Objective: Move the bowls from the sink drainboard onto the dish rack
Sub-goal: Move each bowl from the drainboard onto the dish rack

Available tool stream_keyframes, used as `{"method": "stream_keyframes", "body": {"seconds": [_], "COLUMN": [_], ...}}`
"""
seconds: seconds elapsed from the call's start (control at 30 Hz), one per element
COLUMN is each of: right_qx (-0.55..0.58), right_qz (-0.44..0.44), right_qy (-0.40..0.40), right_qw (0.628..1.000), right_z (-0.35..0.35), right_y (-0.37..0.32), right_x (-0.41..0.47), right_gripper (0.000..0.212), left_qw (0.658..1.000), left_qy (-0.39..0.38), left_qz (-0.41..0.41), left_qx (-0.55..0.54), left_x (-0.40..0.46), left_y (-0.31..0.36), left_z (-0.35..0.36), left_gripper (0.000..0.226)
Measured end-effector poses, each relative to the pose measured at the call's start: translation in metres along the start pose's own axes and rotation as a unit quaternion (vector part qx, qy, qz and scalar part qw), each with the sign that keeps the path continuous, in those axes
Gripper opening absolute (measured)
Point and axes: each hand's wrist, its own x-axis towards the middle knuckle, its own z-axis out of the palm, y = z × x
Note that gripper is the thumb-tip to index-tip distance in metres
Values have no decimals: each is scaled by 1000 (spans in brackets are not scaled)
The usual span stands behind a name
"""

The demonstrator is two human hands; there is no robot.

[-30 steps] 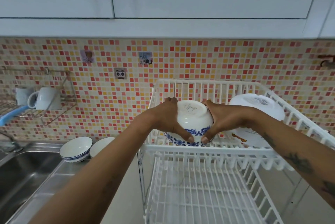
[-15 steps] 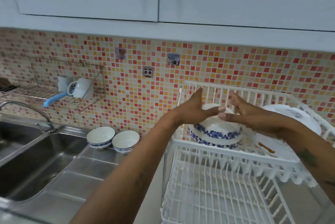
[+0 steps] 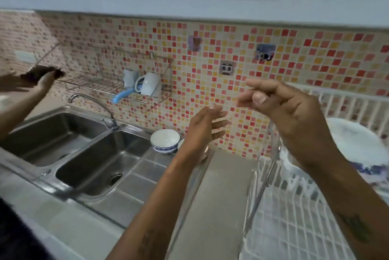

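A white bowl with a blue patterned band (image 3: 165, 141) stands upright on the steel drainboard (image 3: 145, 169) against the tiled wall. A second bowl (image 3: 181, 144) is right of it, mostly hidden behind my left hand (image 3: 205, 127). That hand hovers above the drainboard's right end, empty, fingers spread. My right hand (image 3: 290, 112) is in the air left of the white dish rack (image 3: 294, 217), fingers loosely apart, holding nothing. On the rack's upper tier sit a blurred blue-patterned bowl (image 3: 370, 169) and a white plate (image 3: 357, 141), partly behind my right forearm.
A double steel sink (image 3: 84, 154) with a tap (image 3: 90, 101) lies to the left. A wire wall shelf (image 3: 101, 87) carries white mugs and a blue-handled tool. Another person's hand (image 3: 31, 82) holds something dark at the far left. Grey counter (image 3: 221, 196) separates drainboard and rack.
Both hands let go of the blue-patterned bowl on the rack's upper tier and swung left toward the drainboard. The view turned left, showing more of the sink.
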Motion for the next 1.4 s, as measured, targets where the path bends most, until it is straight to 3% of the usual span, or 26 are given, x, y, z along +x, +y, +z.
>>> {"method": "stream_keyframes", "body": {"seconds": [0.1, 0.2, 0.33, 0.43, 0.57, 0.67, 0.8, 0.93, 1.13, 1.2, 1.4], "right_qx": [38, 48, 53, 66, 30, -45, -128, -149, -51, -6, 92], "right_qz": [29, 123, 303, 383, 413, 436, 467, 463, 459, 474, 514], "right_qy": [-72, -97, -21, 57, 145, 133, 114, 121, 135, 144, 207], "right_qw": [996, 987, 951, 919, 898, 889, 868, 865, 877, 869, 827], "right_z": [51, 94, 135, 155, 173, 186, 183, 171, 170, 169, 187], "right_y": [26, 79, 173, 234, 296, 342, 388, 426, 455, 476, 492], "right_x": [3, 8, 11, 11, 19, 21, 33, 49, 77, 83, 89], "right_gripper": [20, 19, 18, 17, 19, 21, 45, 45, 39, 35, 52], "left_qw": [996, 986, 966, 953, 941, 934, 943, 948, 958, 961, 950], "left_qy": [76, 141, 200, 228, 228, 241, 240, 246, 209, 207, 264], "left_qz": [-44, -91, -163, -199, -250, -265, -229, -199, -191, -177, -163], "left_qx": [-4, 2, -8, -6, 4, -7, -15, -29, -52, -40, -37], "left_x": [15, 28, 48, 70, 102, 127, 153, 168, 198, 205, 217], "left_y": [-19, -45, -83, -114, -148, -173, -208, -238, -281, -286, -296], "left_z": [-53, -100, -153, -184, -206, -210, -207, -210, -209, -200, -183], "left_gripper": [26, 34, 39, 42, 46, 57, 54, 50, 44, 38, 45]}}
